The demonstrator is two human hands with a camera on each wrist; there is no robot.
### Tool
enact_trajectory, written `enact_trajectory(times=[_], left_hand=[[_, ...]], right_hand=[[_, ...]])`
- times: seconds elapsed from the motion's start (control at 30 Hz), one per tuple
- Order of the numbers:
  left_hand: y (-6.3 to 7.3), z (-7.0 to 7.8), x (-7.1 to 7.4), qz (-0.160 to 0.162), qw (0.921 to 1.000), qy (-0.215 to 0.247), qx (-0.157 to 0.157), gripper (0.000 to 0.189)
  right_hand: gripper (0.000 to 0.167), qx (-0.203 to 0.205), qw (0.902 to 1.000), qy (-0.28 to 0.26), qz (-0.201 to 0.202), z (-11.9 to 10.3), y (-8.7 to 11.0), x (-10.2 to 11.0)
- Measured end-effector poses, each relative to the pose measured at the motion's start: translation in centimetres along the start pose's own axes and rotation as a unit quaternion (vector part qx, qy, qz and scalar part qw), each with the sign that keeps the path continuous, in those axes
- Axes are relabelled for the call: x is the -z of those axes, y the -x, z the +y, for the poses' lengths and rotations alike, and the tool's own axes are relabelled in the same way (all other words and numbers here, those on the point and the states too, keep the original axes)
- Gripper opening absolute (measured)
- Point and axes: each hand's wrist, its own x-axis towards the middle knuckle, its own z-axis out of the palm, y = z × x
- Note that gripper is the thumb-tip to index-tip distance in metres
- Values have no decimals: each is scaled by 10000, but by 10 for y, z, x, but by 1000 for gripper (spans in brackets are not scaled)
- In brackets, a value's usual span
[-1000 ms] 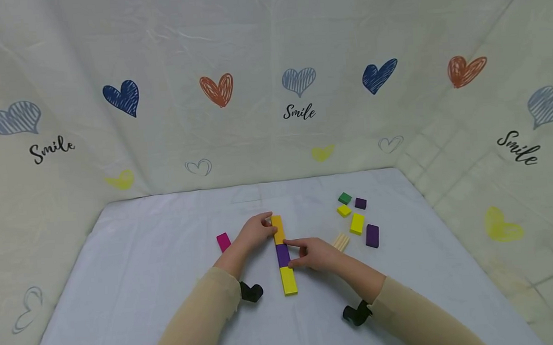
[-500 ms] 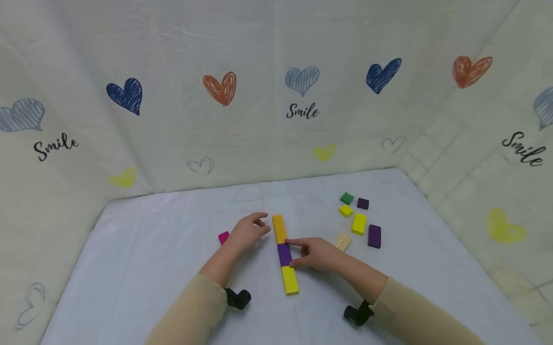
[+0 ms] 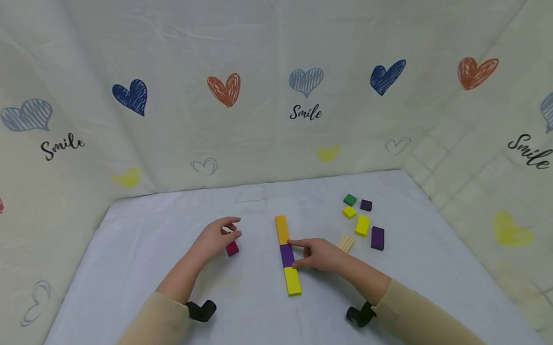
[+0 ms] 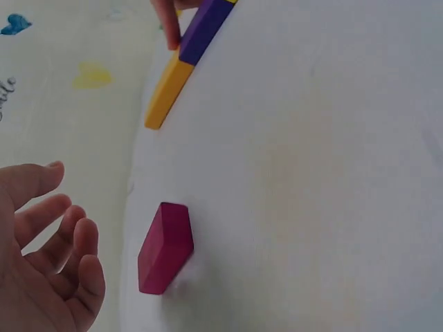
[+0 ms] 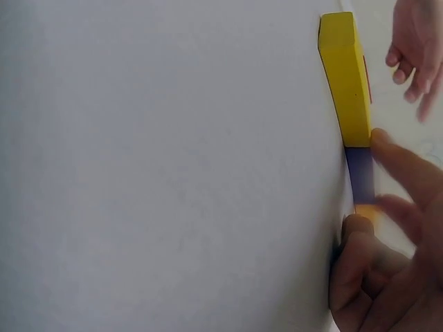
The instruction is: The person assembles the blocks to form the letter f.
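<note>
A row of three blocks lies end to end mid-table: orange [image 3: 281,229], purple [image 3: 287,256] and yellow [image 3: 292,282]. My right hand [image 3: 323,254] is at the row's right side, index fingertip near the orange-purple joint and thumb tip near the purple-yellow one. Both digits look extended, touching the row; its other fingers are curled under. To the left, my left hand [image 3: 216,239] hovers by a magenta block [image 4: 166,249], partly hidden behind it in the head view. In the left wrist view a gap shows between its loosely bent fingers and that block.
Right of the row lie pale wooden sticks [image 3: 346,243], partly behind the right hand. Beyond are a yellow block [image 3: 362,226], a dark purple block [image 3: 377,238], and small green [image 3: 350,199], yellow [image 3: 349,212] and dark purple [image 3: 366,205] pieces. A printed curtain [image 3: 256,142] backs the white table.
My left hand has let go of the orange block and moved left to above the magenta block. The right hand stays at the row, and the head view has shifted slightly.
</note>
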Motion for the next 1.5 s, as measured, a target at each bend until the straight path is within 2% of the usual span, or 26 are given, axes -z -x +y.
enact_trajectory(times=[0.17, 0.3, 0.47, 0.73, 0.87, 1.07, 1.3, 1.5], left_hand=[[8, -8, 11, -1, 9997, -241, -82, 46], [8, -14, 15, -105, 9977, -620, -244, 44], [5, -22, 15, -411, 9927, -1040, -458, 41], [-3, -36, 9, -803, 9861, -1276, -696, 40], [-4, -38, 9, -773, 9829, -1446, -842, 38], [-6, -37, 8, -649, 9811, -1607, -862, 36], [-7, -35, 6, -779, 9788, -1732, -762, 34], [-9, -37, 1, -819, 9745, -1930, -805, 36]], right_hand=[[66, -9, 10000, 23, 19, 1, 1, 1], [66, 21, 10000, 26, 29, 2, 1, 0], [67, 45, 10000, -7, 40, 3, 0, -1], [67, 45, 10000, 25, 17, 4, -1, -1], [67, 77, 10000, 55, 20, 4, -1, -1], [67, 87, 9999, 52, 39, 5, -1, -1], [67, 105, 9999, 60, 58, 6, -1, -2], [67, 52, 9999, 88, 43, 6, -2, -2]])
